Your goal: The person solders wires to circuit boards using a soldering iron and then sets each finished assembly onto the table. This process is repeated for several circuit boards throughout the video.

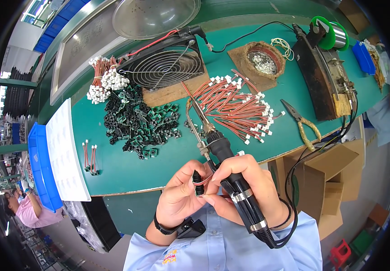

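My left hand (175,198) is closed, pinching a small black plastic part (198,189) upright between thumb and fingers. Wrapped in my right hand (258,183) is a soldering iron (220,145) with a black handle and a thin metal solder-feed tube (196,128) alongside. Its tip points away from me, up over the table. A short red wire (202,182) runs from the black part to my right fingertips, which almost meet my left ones. Where the wire meets the part is partly hidden by my fingers.
Beyond my hands lie a heap of black-and-green parts (136,122), red wires with white connectors (231,106) and a fan (165,67). Pliers (303,125), a tin of solder scraps (265,61) and a solder spool (335,35) are at right; a white tray (66,151) is at left.
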`<action>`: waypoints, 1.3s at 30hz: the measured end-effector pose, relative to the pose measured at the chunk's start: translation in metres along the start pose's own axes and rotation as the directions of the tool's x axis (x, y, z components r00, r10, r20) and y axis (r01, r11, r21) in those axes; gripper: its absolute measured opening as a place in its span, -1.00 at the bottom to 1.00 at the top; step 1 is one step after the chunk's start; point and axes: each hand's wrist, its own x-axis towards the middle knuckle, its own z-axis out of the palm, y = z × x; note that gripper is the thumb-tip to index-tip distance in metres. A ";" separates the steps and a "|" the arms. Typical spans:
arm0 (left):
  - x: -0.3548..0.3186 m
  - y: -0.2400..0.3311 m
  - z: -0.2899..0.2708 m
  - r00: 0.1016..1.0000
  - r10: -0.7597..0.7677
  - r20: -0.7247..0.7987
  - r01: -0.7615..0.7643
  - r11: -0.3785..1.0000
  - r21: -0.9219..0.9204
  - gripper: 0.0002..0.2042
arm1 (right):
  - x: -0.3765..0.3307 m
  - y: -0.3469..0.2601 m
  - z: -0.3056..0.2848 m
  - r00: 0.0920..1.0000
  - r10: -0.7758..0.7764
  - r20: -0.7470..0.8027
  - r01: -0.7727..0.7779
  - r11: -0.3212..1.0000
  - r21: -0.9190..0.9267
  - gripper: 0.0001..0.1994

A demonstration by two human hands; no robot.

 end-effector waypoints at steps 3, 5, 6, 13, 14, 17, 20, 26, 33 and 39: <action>0.000 0.000 -0.001 1.000 0.004 0.015 -0.004 1.000 0.005 -0.78 | -0.001 0.001 -0.001 1.000 0.000 0.011 0.000 1.000 -0.007 -0.62; 0.000 0.000 -0.001 0.999 0.011 0.039 -0.012 1.000 0.009 -0.78 | -0.001 0.001 -0.001 1.000 0.000 0.016 0.000 1.000 -0.010 -0.62; 0.000 0.000 -0.001 0.999 0.011 0.038 -0.012 1.000 0.009 -0.78 | -0.001 0.001 -0.001 1.000 0.003 0.018 -0.003 1.000 -0.007 -0.62; 0.001 0.000 -0.001 0.999 0.008 0.045 -0.009 1.000 0.017 -0.78 | -0.001 0.003 -0.001 1.000 0.001 0.010 -0.001 1.000 0.009 -0.62; 0.001 0.000 -0.002 0.999 0.008 0.045 -0.008 1.000 0.017 -0.78 | -0.001 0.003 -0.001 1.000 -0.003 0.010 0.002 1.000 0.007 -0.62; 0.001 0.000 -0.003 0.999 0.010 0.042 -0.011 1.000 0.014 -0.78 | -0.001 0.003 -0.001 1.000 -0.010 0.010 0.010 1.000 0.004 -0.62; 0.000 0.000 0.000 0.999 0.016 0.032 -0.017 1.000 0.026 -0.78 | 0.000 0.001 -0.003 1.000 0.004 0.030 -0.004 1.000 0.011 -0.62; 0.000 0.000 0.002 1.000 0.021 0.014 -0.022 0.998 0.054 -0.79 | -0.001 0.001 -0.004 0.999 0.026 0.047 -0.027 1.000 0.015 -0.62; 0.001 0.001 0.002 1.000 0.016 0.011 -0.017 0.998 0.054 -0.81 | -0.001 0.001 -0.006 0.998 0.029 0.059 -0.030 0.999 0.012 -0.60; 0.002 0.001 0.003 1.000 0.027 0.009 -0.028 0.997 0.069 -0.81 | 0.000 0.000 -0.005 0.998 0.034 0.048 -0.035 0.999 0.028 -0.59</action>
